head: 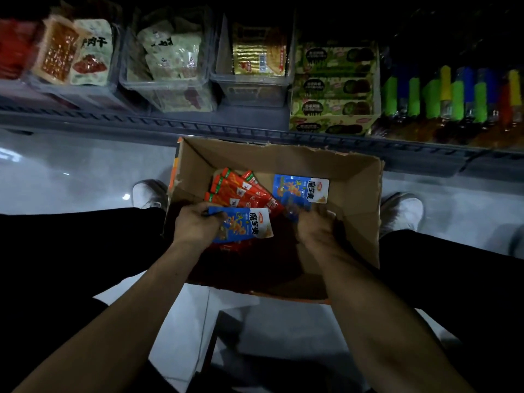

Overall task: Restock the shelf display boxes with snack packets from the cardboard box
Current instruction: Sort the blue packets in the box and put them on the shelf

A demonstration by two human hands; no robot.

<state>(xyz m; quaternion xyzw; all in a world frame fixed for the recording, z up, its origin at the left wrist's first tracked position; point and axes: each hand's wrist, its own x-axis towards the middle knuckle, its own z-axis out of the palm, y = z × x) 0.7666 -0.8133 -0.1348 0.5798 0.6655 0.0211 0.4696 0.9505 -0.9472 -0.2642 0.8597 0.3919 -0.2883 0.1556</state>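
An open cardboard box (360,199) sits on the floor between my feet. Inside it lie several red snack packets (241,191) fanned out and a blue snack packet (302,188) flat at the far right. My left hand (195,222) grips another blue packet (246,225) by its left edge, just above the red ones. My right hand (317,225) is down in the box, blurred, its fingers curled on a bluish packet (293,212) that is mostly hidden. On the shelf above stand clear display boxes (170,89) holding packets.
The shelf edge (198,126) runs across just beyond the box. A green printed carton (334,120) stands at the shelf's right, with coloured bottles (453,95) beside it. My white shoes (147,194) flank the box on a pale tiled floor.
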